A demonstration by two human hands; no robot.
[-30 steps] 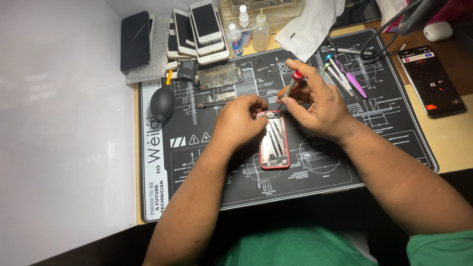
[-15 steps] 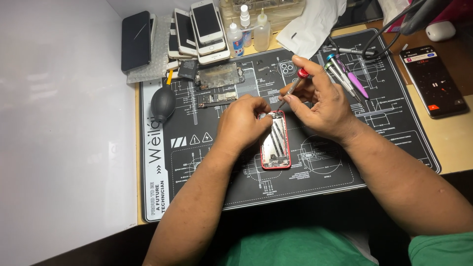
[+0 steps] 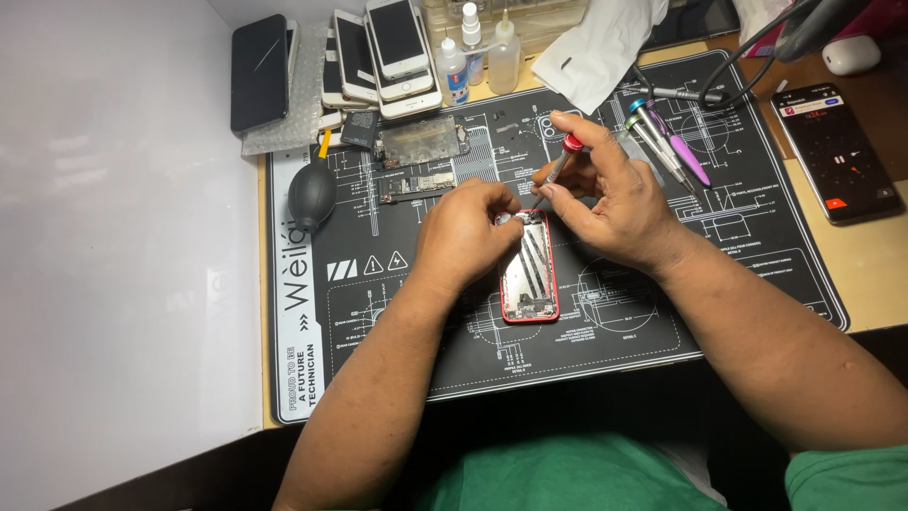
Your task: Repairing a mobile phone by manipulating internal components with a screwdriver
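Black repair mat under both hands: left hand pinches opened red phone, fragile, by top edge; right hand grips red-capped screwdriver, tip at phone's top.

screwdriver tip hidden, red phone's top covered

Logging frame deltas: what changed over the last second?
Little changed. The right hand tilted the red-capped screwdriver slightly more upright, tip still at the top end of the opened red phone. The left hand keeps its grip on that end. Phone, black mat and spare drivers stayed put.
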